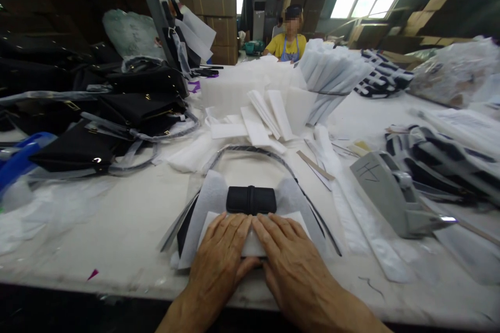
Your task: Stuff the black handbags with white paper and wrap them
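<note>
A handbag with a dark, wrapped handle (253, 150) lies on the white table, its handle pointing away from me. Grey-white tissue paper (205, 208) spreads over its body, and a black flap with a strap (251, 200) shows in the middle. Below the flap is a folded white sheet (253, 243). My left hand (222, 250) and my right hand (287, 255) grip this sheet side by side, fingers straight on top and thumbs at its near edge. The fingertips reach the flap's lower edge. What lies under my palms is hidden.
Black handbags (117, 119) are piled on the left. White foam pieces (260, 114) and a tied bundle of sheets (332, 75) stand behind the bag. A grey tape dispenser (386, 192) sits at right, near patterned bags (441, 161). A co-worker in yellow (287, 47) is across the table.
</note>
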Motion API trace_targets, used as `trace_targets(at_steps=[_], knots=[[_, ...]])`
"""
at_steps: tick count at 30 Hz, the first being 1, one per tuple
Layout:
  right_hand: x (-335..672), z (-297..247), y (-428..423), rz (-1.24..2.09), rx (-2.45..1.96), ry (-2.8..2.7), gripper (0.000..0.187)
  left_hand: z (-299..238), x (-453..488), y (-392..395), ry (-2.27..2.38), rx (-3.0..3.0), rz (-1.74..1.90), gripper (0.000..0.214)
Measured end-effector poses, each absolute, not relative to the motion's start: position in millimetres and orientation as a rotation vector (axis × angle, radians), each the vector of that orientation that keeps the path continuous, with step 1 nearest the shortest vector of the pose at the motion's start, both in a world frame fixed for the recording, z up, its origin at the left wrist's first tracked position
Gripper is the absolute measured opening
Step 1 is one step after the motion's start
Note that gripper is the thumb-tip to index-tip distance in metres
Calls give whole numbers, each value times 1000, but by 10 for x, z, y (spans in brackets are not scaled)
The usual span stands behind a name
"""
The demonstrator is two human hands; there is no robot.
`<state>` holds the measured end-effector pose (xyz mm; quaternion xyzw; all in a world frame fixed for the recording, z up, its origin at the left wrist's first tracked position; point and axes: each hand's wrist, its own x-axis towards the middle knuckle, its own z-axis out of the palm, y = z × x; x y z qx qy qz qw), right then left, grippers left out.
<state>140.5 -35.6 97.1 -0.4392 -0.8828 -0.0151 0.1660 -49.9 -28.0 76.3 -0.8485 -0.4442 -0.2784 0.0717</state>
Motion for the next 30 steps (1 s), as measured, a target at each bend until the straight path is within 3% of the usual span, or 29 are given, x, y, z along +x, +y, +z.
trace_targets(at_steps=[6, 12, 18, 30], knots=[[1454, 849, -387, -48, -1202, -2471, 62, 734, -516, -254, -1264, -2538, -854, 45], [1492, 700, -345, -25, -1134, -2450, 53, 738, -560, -317, -1082, -2544, -893, 32], [1618, 755, -273, -45, -967, -2555, 49, 698, -632, -462, -949, -2561, -581, 47], [1722, 636, -215, -353, -718, -2360, 27, 529, -575, -436, -940, -2425, -704, 43]])
